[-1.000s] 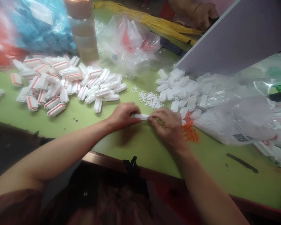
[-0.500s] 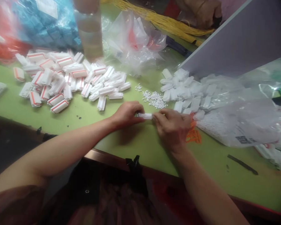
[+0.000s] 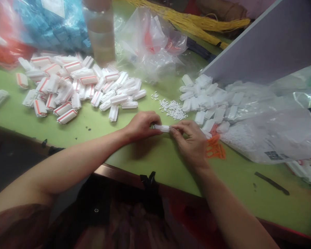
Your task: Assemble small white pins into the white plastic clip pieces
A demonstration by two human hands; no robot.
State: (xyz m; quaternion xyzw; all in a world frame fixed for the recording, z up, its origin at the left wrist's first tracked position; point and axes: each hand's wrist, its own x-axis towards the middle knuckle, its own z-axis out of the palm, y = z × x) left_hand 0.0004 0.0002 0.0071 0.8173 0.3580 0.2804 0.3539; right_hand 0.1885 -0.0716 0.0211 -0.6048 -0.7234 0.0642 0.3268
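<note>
My left hand [image 3: 141,126] and my right hand [image 3: 193,141] meet over the green table [image 3: 150,159], each pinching one end of a small white plastic piece [image 3: 161,128]. Both hands have their fingers closed on it. Just beyond my hands lies a scatter of tiny white pins [image 3: 172,109]. A few orange plastic strips [image 3: 215,149] lie beside my right hand. To the left spreads a pile of white pieces with orange strips [image 3: 75,88]. To the right lies a heap of plain white pieces [image 3: 208,98].
A clear bottle [image 3: 100,33] stands at the back, next to crumpled clear bags [image 3: 151,43] and blue and red bagged parts [image 3: 28,29]. Yellow cords [image 3: 197,22] lie at the far edge. A grey board [image 3: 264,41] leans at right above a big plastic bag [image 3: 269,131]. A dark blade [image 3: 272,183] lies near the front right.
My hands stay together on the white piece, with small finger shifts. The view has shifted slightly. Another person's hand at the top right is gone from view.
</note>
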